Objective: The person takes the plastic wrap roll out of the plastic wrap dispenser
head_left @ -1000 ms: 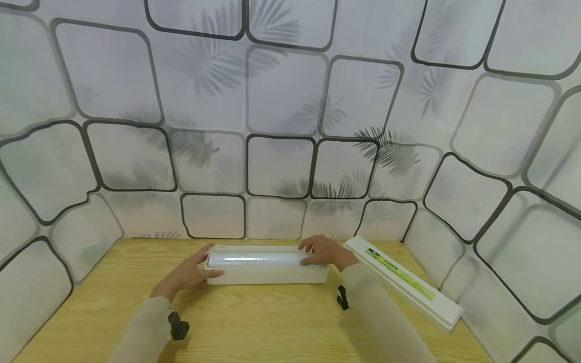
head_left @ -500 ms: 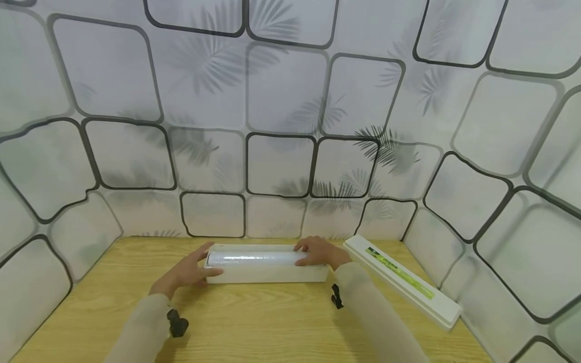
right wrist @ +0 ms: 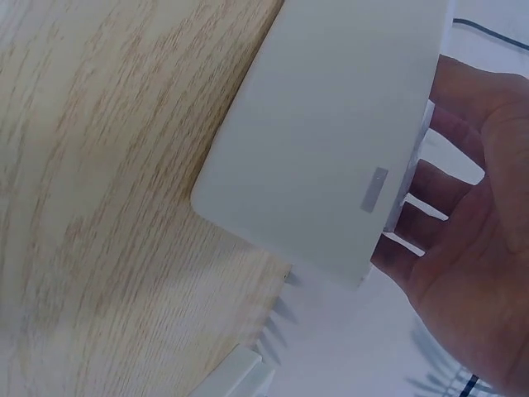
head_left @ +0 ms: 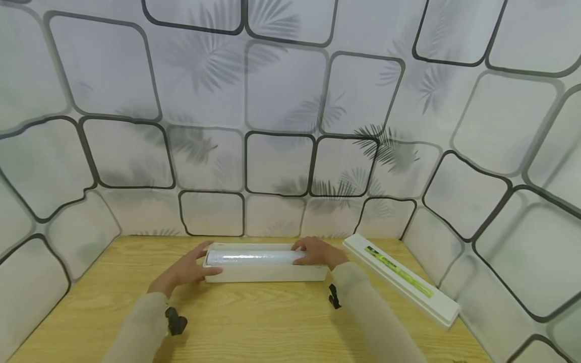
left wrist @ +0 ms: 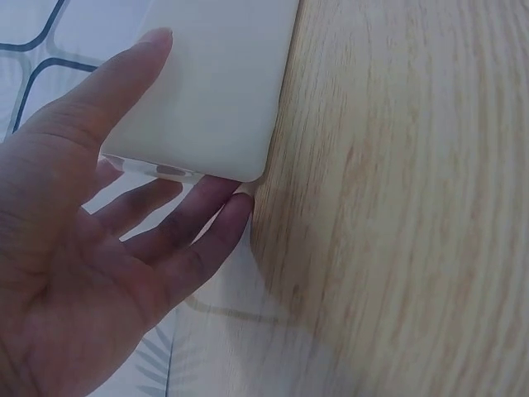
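A long white box [head_left: 272,275] lies across the table with its top off, and a shiny roll of cling film [head_left: 258,257] sits inside it. My left hand [head_left: 188,267] holds the box's left end, thumb on the front wall; in the left wrist view its fingers [left wrist: 202,248] bend about the end face. At the other end, my right hand [head_left: 317,252] reaches over the opening, thumb and fingers round the right part of the roll. The right wrist view shows those fingers [right wrist: 438,186] going in behind the front wall [right wrist: 322,141], their tips hidden.
The long white lid [head_left: 404,282] with a green and yellow label lies slantwise to the right, close to the side wall. Patterned wall covering [head_left: 281,166] rises behind the wooden table [head_left: 254,322] and at both sides.
My right hand and forearm have shifted slightly left along the roll. The left hand keeps its hold, and the box and lid lie nearly as before.
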`<state>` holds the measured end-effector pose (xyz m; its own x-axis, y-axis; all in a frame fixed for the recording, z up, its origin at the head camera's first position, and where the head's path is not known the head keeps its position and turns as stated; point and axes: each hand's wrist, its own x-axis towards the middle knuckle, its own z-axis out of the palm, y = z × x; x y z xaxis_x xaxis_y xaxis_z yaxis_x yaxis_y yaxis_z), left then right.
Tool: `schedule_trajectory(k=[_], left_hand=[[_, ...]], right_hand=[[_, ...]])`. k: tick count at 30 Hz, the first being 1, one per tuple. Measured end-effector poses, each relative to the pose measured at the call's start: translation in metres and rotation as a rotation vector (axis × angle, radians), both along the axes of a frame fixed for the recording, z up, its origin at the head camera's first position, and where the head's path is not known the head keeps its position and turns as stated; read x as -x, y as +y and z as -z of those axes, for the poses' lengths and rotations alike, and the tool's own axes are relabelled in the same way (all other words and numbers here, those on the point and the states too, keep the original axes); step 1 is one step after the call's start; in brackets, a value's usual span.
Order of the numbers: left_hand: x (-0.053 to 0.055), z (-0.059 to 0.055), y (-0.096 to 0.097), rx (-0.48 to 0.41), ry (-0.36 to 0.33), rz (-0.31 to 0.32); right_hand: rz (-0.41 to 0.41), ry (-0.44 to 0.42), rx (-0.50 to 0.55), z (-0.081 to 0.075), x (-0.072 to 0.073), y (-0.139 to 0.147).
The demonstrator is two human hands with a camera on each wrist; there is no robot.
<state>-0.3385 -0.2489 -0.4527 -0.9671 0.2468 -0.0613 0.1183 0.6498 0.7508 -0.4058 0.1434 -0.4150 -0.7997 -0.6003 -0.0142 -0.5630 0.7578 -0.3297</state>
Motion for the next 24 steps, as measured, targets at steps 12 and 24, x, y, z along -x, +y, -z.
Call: schedule_trajectory(k=[12, 24], left_hand=[[-0.005, -0.002, 0.001, -0.052, -0.029, 0.006], [0.001, 0.002, 0.000, -0.078, -0.054, 0.016]], right_hand=[[0.009, -0.069, 0.035, 0.003, 0.003, -0.003], [-0.012, -0.059, 0.006, 0.005, 0.005, -0.014]])
